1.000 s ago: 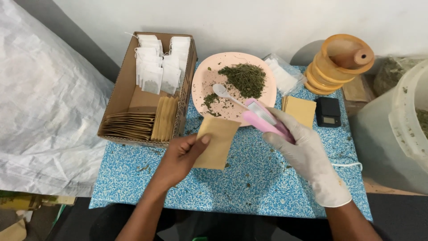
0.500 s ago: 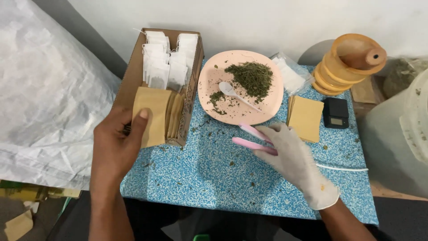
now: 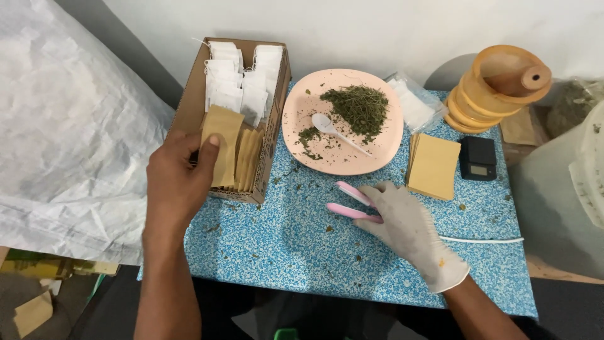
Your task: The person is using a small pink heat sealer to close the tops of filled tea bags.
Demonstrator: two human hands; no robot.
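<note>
My bare left hand (image 3: 176, 182) holds a brown paper pouch (image 3: 220, 148) upright over the front of a cardboard box (image 3: 189, 101), beside a row of like pouches (image 3: 248, 160). White tea bags (image 3: 242, 82) fill the back of the box. My right hand (image 3: 409, 230), in a white glove, rests on a pink two-armed tool (image 3: 349, 201) lying on the blue speckled table (image 3: 283, 245); a white cord (image 3: 484, 240) runs from it. A peach plate (image 3: 377, 151) holds dried green herb (image 3: 362, 107) and a white spoon (image 3: 336, 131).
A stack of brown pouches (image 3: 434, 165) and a small black scale (image 3: 478, 158) lie right of the plate. Behind stand stacked yellow bowls with a wooden pestle (image 3: 497, 85) and a clear bag (image 3: 412, 104). A white sack (image 3: 63, 126) fills the left; a pale bin (image 3: 566, 189) the right.
My left hand carried the pouch from the table's middle to the box and now holds it over the row of pouches. My right hand lowered the pink tool onto the table.
</note>
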